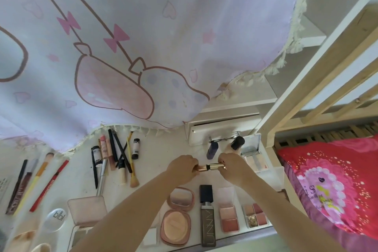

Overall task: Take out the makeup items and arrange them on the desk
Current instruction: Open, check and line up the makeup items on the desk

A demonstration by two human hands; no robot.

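Observation:
Both my hands hold a gold lipstick tube (208, 167) level above the white desk (155, 155). My left hand (182, 167) grips its left half and my right hand (233, 167) grips its right half; a dark band shows between the halves. Below them lie an open pink powder compact (177, 217), a dark foundation bottle (207, 215), a blush palette (228, 214) and a small eyeshadow quad (254, 215). Pencils, tubes and brushes (116, 157) lie in a cluster to the left.
A white drawer box (221, 129) stands open at the back, with two dark bottles (225, 147) and an open mirrored palette (251, 149) before it. Liners and a brush (34, 184) lie far left. A patterned curtain (122, 47) hangs behind; a red pillow (331, 182) at the right.

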